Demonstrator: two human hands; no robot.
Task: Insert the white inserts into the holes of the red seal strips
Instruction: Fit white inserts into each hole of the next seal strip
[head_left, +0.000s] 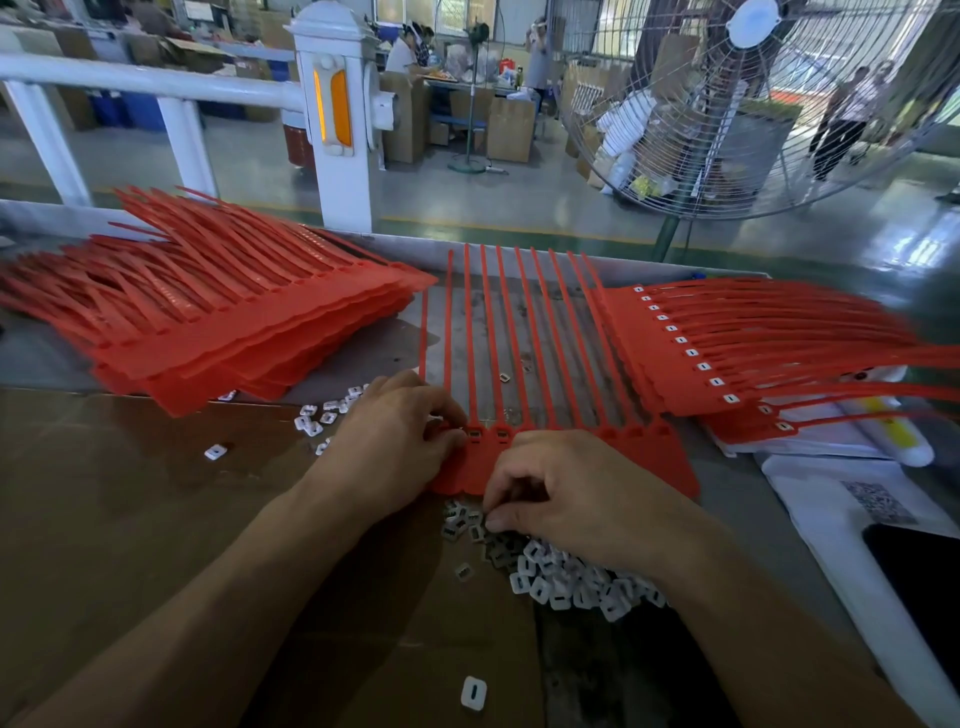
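Now the left hand (395, 441) has its fingers (441, 415) curled, pinching at the head end of the red seal strip sheet (639, 457) near the counter's middle, pressing where the holes sit. The right hand (576, 499) curls its fingers (511, 499) down into the pile of white inserts (566, 577) just below that sheet, picking at one; whether it holds one I cannot tell. More loose inserts (317, 421) lie beside the left hand. A stack of unfilled red strips (218, 332) rests toward the counter's far left corner, and filled strips (691, 353) lie toward its right edge. A brown cardboard sheet (130, 499) covers the counter's near left part.
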